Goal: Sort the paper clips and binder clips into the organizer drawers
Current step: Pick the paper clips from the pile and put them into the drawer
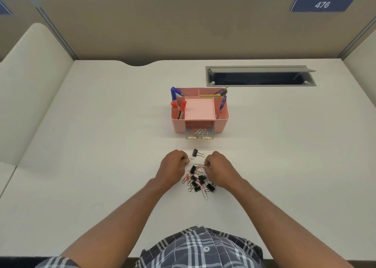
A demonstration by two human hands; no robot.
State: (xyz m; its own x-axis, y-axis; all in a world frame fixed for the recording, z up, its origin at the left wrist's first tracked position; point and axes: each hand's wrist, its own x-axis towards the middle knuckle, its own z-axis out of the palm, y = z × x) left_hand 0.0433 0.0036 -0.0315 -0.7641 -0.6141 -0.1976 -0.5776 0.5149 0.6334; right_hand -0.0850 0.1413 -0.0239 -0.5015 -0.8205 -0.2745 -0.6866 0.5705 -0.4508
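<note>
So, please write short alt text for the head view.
Two hands pick at a pile of clips on a white desk: left hand pinches a paper clip. Behind stands a pink organizer, its clear drawer open.

Office cubicle: partition walls (183, 27), numbered plate (322, 4)

There is one view only, from a wide-angle camera worn on the person's head. It looks forward and steeply down over the white desk (101, 166), so the person's plaid shirt (199, 247) fills the bottom edge and both forearms reach up into the middle of the picture. The desk surface lies near, the pink organizer (200, 113) sits about centre, and the beige partition wall (183, 27) with its number plate (322, 4) closes the far end. Straight edges bow outward toward the corners. No second view shares this scene.
</note>
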